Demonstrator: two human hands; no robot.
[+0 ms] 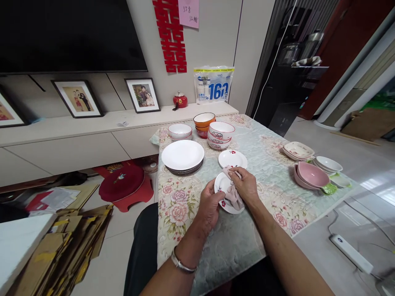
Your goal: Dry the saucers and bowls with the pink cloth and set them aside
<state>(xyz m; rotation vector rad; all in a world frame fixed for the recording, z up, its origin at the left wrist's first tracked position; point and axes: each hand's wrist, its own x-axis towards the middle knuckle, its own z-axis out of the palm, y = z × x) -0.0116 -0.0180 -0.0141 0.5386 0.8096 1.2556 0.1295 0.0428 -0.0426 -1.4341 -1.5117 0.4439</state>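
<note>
A small white plate [229,206] with red flowers is tilted above the near part of the table. My left hand [210,203] grips its left edge, thumb on the face. My right hand [246,185] has its fingers closed on a pale pinkish cloth [233,197] that lies against the plate's face. Just beyond, a similar flowered plate [233,158] rests on the tablecloth, seemingly on top of another. To the left of it stands a stack of larger white plates [182,155].
Behind are white bowls [180,131], orange bowls [204,119] and red-rimmed bowls [221,130]. Pink bowls [313,174], small white bowls [328,164] and square dishes [298,151] stand at the right on the flowered tablecloth [179,207]. A red stool [121,181] is left of the table.
</note>
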